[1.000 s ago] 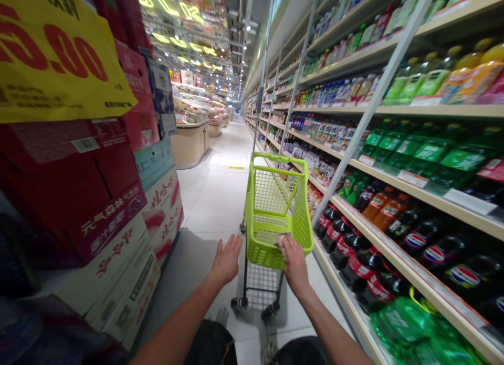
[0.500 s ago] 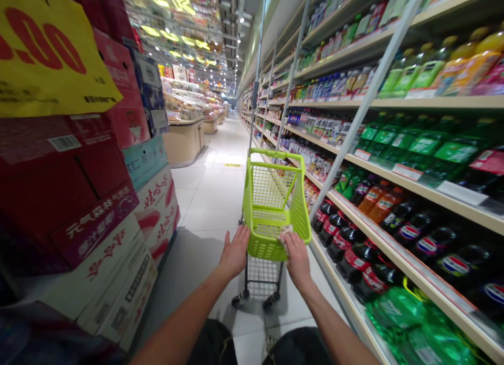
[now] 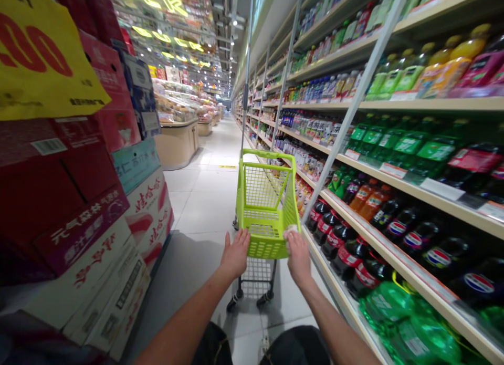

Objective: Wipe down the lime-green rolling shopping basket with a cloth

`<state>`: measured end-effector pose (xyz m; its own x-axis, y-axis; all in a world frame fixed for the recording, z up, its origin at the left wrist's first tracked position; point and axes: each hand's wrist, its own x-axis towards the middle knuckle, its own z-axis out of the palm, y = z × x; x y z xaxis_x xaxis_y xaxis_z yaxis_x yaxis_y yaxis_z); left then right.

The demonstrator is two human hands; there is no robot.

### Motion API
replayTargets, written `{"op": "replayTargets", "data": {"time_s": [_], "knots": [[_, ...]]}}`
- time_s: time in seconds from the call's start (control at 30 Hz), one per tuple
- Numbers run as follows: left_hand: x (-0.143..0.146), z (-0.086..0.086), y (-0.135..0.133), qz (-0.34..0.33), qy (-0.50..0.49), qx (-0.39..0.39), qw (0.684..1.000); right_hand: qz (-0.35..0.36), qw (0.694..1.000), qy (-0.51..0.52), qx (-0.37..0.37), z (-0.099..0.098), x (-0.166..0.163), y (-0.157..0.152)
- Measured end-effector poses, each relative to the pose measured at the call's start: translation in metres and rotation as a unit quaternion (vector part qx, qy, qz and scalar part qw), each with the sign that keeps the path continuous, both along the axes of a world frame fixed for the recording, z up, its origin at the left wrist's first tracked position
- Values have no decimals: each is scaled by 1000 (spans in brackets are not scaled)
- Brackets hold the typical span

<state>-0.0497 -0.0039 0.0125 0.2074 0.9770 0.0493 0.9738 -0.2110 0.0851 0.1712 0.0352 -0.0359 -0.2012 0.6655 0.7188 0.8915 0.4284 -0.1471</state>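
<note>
A small lime-green shopping cart [image 3: 266, 202] stands in the aisle in front of me, its basket holding nothing I can see. My left hand [image 3: 235, 254] rests on the near left corner of the basket, fingers curled over the rim. At the near right corner my right hand [image 3: 298, 256] grips the rim, with a small pale crumpled thing [image 3: 291, 229] pressed under its fingers. Both forearms reach forward from the bottom of the view.
Shelves of soft-drink bottles [image 3: 394, 223] run along the right, close to the cart. Stacked red and white cartons [image 3: 98, 218] with a yellow price sign [image 3: 43, 60] line the left. The tiled aisle floor [image 3: 205, 197] runs ahead past a display counter [image 3: 177, 139].
My left hand, open beside the cart a second ago, has come onto the basket's left corner. The cart and both hands have shifted slightly left and forward along the aisle.
</note>
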Motion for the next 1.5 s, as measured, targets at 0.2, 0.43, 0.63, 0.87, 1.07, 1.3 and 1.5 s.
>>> {"op": "replayTargets", "data": {"time_s": [0.2,0.43,0.63,0.87,1.07,1.3,1.5], "knots": [[-3,-1,-4,9,15,5,1000,99,993,-66,-21,-3,-40,-6],[-1,-1,-9,24,-4,-1,1000,-34,999,-6,-11,3,11,-5],[-3,2,-12,10,-2,3,1000,119,992,-41,-6,-8,-57,-11],[-2,2,-13,18,-18,-7,1000,25,1000,13,4,3,-1,1],[-4,1,-13,-4,-13,3,1000,142,988,-55,19,-11,-77,-10],[-9,1,-12,2,-32,4,999,46,998,-42,9,1,12,-5],[-2,-1,-15,9,-41,1,999,92,995,21,-32,4,-28,-10]]}}
